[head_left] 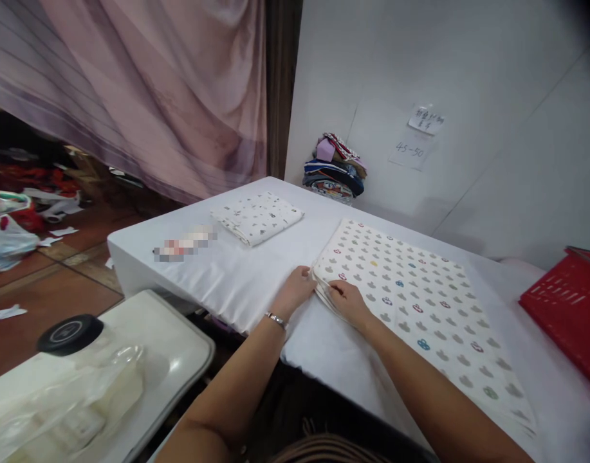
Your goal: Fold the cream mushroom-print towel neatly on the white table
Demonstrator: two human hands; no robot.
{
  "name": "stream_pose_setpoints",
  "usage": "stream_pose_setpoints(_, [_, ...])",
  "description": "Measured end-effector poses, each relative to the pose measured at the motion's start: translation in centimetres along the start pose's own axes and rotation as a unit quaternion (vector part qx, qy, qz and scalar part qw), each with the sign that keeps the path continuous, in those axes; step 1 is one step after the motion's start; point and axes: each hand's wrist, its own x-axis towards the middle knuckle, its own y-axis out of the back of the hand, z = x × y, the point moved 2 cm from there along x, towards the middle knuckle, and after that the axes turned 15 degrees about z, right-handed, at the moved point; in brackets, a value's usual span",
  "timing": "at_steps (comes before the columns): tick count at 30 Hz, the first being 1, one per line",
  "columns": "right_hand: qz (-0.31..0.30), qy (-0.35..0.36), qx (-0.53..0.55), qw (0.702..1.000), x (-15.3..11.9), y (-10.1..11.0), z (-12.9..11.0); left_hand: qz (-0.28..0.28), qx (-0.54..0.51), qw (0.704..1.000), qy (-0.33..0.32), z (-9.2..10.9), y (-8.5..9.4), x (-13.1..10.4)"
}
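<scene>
A white cloth [420, 302] printed with grey and coloured small motifs lies folded in layers across the white-covered table. My left hand [297, 289] pinches its near left corner, with a metal bracelet on the wrist. Just to the right, my right hand [347, 301] grips the front edge of the same cloth, its fingers curled over the layers. The cloth's edge is lifted slightly between both hands. Farther left on the table lies a second folded white cloth [260, 218] with small dark prints, apart from my hands.
A pile of folded fabrics [334, 170] stands against the wall. At the right is a red plastic crate [569, 308]. A white side table [179, 341] at lower left bears a black round object [70, 333] and clear plastic bags. A pink curtain [193, 83] hangs behind.
</scene>
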Motion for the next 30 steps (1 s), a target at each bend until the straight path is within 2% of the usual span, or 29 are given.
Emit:
stream_pose_setpoints(4, [0.014,0.021,-0.011,1.000,0.0,-0.5,0.2,0.018,0.097,0.995,-0.008,0.0,0.4,-0.3])
stream_pose_setpoints(10, [0.032,0.035,-0.019,0.999,0.1,-0.7,-0.2,0.011,0.200,0.977,-0.073,1.6,0.7,-0.9])
stream_pose_setpoints(14, [0.035,0.044,-0.005,0.998,0.1,-0.8,-0.4,-0.010,0.223,0.971,-0.084,1.9,0.7,-1.0])
stream_pose_setpoints(21, [0.075,0.064,-0.016,0.995,0.2,-1.1,-0.6,-0.037,0.211,0.974,-0.069,1.5,0.9,-0.6])
stream_pose_setpoints(26, [0.022,0.085,-0.057,0.995,-0.1,-1.3,-1.3,-0.043,0.195,0.977,-0.075,1.4,1.0,-0.8])
stream_pose_setpoints(30, [-0.018,0.070,-0.072,0.995,-0.2,-1.3,-1.9,0.004,0.193,0.978,-0.079,1.7,0.9,-1.1])
